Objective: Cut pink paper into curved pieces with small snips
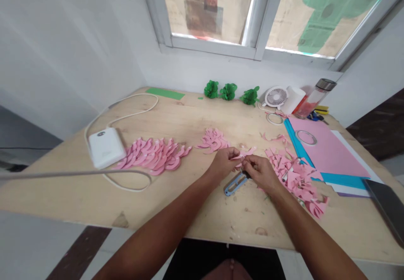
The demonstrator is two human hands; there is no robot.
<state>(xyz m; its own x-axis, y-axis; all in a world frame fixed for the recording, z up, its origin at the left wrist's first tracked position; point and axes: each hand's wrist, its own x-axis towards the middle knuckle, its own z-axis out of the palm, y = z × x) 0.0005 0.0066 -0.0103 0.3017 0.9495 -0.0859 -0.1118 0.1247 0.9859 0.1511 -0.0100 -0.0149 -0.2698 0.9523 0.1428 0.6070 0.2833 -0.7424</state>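
Hands meet over desk (189,120): left hand (224,162), right hand (260,173), each grip pinched on one pink petal (245,154); one blue snipper (234,183) beneath; three green flowers (228,91) at far edge; bare wood nearside.

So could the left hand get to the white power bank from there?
Probably yes. The power bank lies in the open on the side of the left hand, with only flat pink petals between, easy to pass over. But that hand pinches a pink piece with the right hand.
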